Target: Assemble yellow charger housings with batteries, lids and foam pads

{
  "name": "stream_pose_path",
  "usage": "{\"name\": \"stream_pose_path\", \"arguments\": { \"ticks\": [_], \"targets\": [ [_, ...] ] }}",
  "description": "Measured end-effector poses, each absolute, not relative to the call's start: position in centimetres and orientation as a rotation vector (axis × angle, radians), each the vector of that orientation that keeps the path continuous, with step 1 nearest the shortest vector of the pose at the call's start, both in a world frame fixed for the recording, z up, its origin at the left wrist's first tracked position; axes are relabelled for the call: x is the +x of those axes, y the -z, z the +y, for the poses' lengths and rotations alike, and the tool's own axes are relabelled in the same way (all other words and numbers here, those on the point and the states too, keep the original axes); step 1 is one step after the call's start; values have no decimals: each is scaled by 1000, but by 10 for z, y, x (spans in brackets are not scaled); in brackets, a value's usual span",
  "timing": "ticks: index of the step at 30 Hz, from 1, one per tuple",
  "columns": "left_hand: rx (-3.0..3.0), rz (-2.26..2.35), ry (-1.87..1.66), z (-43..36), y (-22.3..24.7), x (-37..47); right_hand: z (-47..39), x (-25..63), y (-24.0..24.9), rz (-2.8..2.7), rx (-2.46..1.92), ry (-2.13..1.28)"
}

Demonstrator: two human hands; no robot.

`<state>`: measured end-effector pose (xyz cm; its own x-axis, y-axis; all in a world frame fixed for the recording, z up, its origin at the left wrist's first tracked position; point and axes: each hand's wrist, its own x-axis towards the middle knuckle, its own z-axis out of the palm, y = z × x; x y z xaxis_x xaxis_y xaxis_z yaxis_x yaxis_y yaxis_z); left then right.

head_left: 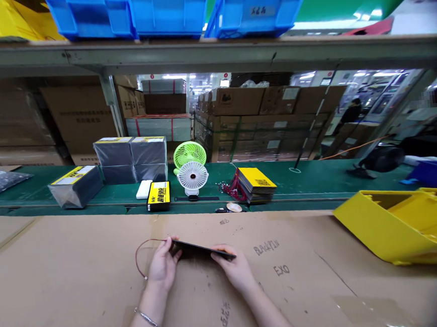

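A thin dark flat panel (198, 249) is held above the cardboard sheet, tilted so that mostly its edge shows. My left hand (164, 263) grips its left end, fingers and thumb closed on it. Its right end is pinched by my right hand (232, 265). From the left end a thin red and black wire (136, 258) loops out and hangs beside my left wrist, with a small white connector at its tip. The panel's faces are mostly out of sight.
Cardboard (297, 298) with handwriting covers the bench. Behind it are grey wrapped boxes (116, 161), a yellow-black box (159, 196), a white fan (193, 178), a green fan (189, 153) and stacked yellow-topped panels (257, 183) with red wires. A yellow bin (401, 229) stands right; blue bins (170, 11) sit overhead.
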<state>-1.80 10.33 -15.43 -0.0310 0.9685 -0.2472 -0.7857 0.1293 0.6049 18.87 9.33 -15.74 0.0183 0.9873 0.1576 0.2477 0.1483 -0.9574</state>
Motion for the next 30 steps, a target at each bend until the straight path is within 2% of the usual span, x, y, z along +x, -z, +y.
{"name": "stream_pose_path", "arguments": {
  "ticks": [30],
  "targets": [
    [291,688,-1433,103,155,-18,95,189,160,-1433,-1289,-944]
  ]
}}
